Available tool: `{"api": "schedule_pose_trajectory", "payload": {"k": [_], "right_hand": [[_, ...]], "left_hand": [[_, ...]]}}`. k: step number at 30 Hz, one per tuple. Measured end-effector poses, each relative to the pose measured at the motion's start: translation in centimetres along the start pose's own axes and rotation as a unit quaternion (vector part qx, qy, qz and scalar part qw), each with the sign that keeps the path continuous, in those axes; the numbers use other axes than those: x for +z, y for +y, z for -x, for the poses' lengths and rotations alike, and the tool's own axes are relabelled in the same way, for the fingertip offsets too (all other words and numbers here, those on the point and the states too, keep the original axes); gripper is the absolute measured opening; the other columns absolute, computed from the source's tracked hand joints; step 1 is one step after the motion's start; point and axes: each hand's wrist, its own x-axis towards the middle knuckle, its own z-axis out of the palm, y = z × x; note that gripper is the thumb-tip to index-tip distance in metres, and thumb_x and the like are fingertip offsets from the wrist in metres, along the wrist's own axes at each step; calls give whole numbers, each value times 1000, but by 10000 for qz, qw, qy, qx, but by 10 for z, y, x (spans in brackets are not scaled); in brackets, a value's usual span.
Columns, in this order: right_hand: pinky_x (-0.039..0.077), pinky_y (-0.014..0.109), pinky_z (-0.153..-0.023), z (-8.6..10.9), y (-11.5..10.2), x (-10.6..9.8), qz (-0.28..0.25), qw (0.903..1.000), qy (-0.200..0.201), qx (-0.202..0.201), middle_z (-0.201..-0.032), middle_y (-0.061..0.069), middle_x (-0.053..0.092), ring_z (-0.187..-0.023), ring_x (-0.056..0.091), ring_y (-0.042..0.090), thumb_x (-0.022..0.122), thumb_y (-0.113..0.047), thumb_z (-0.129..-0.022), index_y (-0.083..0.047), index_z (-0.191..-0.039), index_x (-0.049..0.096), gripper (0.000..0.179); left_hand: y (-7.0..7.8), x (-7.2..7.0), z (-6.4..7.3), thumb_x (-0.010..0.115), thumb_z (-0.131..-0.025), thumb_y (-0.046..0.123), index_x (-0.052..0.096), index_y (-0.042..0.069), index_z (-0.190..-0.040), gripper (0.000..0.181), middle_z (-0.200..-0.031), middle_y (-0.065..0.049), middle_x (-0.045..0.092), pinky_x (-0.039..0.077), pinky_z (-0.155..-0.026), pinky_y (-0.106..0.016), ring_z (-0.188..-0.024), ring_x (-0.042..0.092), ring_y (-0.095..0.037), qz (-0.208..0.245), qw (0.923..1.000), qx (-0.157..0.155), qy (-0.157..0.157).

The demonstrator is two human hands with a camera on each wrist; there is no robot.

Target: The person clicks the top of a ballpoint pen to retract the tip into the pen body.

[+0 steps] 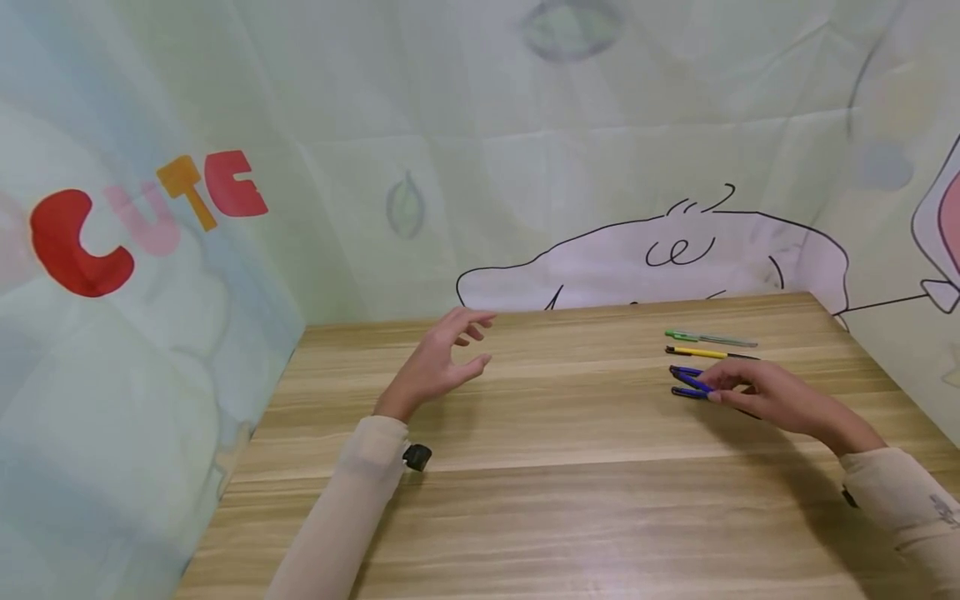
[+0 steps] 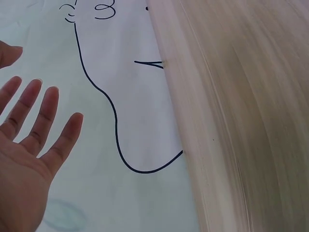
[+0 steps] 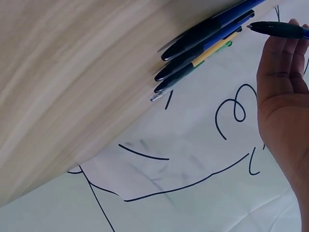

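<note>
My right hand (image 1: 780,396) pinches a blue pen (image 3: 280,30) between thumb and fingers. That pen has a black grip, and its tip points away from the fingers in the right wrist view. Just under the hand, two more blue pens (image 3: 212,31) lie on the table, partly hidden by it in the head view. Beyond them lie a yellow pen (image 1: 697,352) with black ends and a clear pen with a green end (image 1: 712,338), roughly parallel. My left hand (image 1: 435,362) hovers over the table's left half, fingers spread and slightly bent, holding nothing.
The wood-grain table (image 1: 525,500) meets a printed cloth backdrop (image 1: 450,100) along its far edge. More cloth, with coloured letters (image 1: 82,242), hangs on the left side. Each sleeve cuff has a small black device (image 1: 417,456) at the wrist.
</note>
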Motion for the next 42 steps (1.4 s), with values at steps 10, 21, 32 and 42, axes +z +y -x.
{"api": "schedule_pose_trajectory", "payload": {"k": [10, 21, 32, 42], "right_hand": [[51, 24, -67, -7, -7, 1, 38, 9982, 464, -374, -93, -5, 68, -83, 60, 3, 70, -7, -95, -14, -113, 72, 19], [55, 26, -73, -18, -25, -1, -215, 9990, 401, -39, -107, 3, 70, -90, 64, 6, 67, -12, -99, -10, -115, 70, 16], [57, 28, -75, -30, -36, -4, -457, 9983, 368, -46, -110, 9, 70, -94, 67, 13, 64, -20, -101, -19, -113, 67, 12], [58, 31, -74, -38, -49, 0, -910, 9952, 337, 86, -107, 14, 69, -95, 68, 17, 63, -21, -102, -13, -116, 64, 16]], "left_hand": [[8, 3, -8, 76, -90, 12, 53, 18, -143, 58, -127, -5, 60, 58, -91, -45, -105, 63, -20, 122, 9999, 61, 12], [13, 8, -18, 77, -90, 13, 53, 19, -144, 60, -126, 0, 60, 57, -92, -44, -105, 64, -23, 168, 9998, 128, 8], [21, 13, -29, 77, -89, 13, 52, 20, -145, 62, -127, 1, 59, 57, -91, -44, -103, 62, -15, 212, 9995, 236, 18], [26, 21, -38, 77, -89, 11, 52, 19, -145, 61, -126, -2, 60, 57, -92, -43, -104, 63, -21, 230, 9992, 310, -42]]}}
